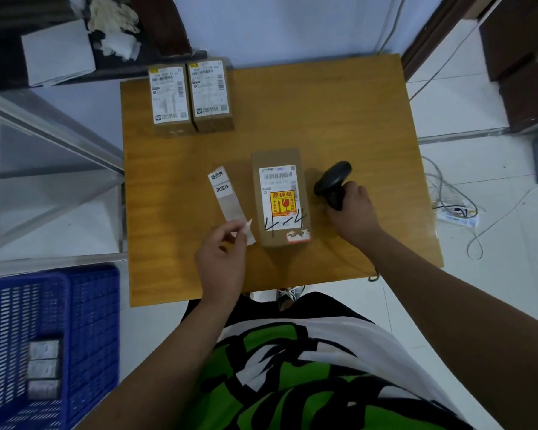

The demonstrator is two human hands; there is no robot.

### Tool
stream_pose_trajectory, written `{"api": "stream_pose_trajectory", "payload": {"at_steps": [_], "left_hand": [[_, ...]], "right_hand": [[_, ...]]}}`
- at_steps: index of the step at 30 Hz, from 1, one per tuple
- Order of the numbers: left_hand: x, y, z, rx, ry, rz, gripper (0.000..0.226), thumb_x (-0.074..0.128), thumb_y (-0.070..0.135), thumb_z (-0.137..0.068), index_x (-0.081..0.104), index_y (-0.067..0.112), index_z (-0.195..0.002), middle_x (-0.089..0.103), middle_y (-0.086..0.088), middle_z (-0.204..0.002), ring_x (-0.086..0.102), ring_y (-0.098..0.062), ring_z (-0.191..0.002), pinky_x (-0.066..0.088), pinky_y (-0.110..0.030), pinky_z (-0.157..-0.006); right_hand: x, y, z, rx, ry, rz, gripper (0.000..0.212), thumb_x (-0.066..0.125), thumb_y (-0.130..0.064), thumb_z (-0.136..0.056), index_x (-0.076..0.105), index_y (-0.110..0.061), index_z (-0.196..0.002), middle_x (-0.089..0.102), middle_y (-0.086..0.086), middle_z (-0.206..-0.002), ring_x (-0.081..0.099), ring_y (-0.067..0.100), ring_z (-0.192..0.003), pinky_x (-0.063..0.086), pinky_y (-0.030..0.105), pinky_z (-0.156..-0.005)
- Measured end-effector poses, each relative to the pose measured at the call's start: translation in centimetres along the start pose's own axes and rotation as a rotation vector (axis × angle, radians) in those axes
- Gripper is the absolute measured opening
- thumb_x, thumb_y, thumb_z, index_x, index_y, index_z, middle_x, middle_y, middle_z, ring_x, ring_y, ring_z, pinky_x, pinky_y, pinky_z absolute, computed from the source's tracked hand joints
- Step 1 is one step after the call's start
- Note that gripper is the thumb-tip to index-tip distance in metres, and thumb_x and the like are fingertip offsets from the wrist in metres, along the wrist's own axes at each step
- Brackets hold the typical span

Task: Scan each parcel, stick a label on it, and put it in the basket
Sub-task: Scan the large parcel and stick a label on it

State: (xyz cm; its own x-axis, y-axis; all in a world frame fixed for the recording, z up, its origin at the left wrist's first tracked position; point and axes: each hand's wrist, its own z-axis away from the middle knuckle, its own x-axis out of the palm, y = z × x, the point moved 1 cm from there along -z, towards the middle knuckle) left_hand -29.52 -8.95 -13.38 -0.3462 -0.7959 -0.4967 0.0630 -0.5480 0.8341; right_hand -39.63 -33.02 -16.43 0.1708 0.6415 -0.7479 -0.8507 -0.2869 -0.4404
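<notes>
parcel (280,197) flat mid-table; label strip (227,197) beside | basket (94,305) floor-left

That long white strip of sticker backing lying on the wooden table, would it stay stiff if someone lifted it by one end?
Probably not. The long white sticker strip looks paper-thin and lies flat on the wooden table, so it would likely droop. Its bare lower part looks glossy, so perhaps slippery. It seems very light; a push would likely slide it.

A single head-worn wide-angle view looks steeply down from close above the table (339,119), its near edge by the wearer's torso, far edge toward the wall, floor visible around.
</notes>
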Motion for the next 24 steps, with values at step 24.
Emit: {"api": "stream_pose_trajectory", "payload": {"at_steps": [24], "left_hand": [[3.8,2.1,-0.3,0.512,-0.025,-0.096,0.031,0.071,0.006,-0.095,0.077,0.016,-0.124,0.056,-0.001,-0.097,0.059,-0.014,-0.079,0.055,-0.028,-0.067]], "right_hand": [[0.1,-6.1,2.4,-0.247,-0.191,-0.186,0.021,0.062,-0.033,-0.101,0.070,-0.015,-0.094,0.073,0.005,-0.082,0.070,0.019,-0.072,0.056,0.034,-0.062]]}}
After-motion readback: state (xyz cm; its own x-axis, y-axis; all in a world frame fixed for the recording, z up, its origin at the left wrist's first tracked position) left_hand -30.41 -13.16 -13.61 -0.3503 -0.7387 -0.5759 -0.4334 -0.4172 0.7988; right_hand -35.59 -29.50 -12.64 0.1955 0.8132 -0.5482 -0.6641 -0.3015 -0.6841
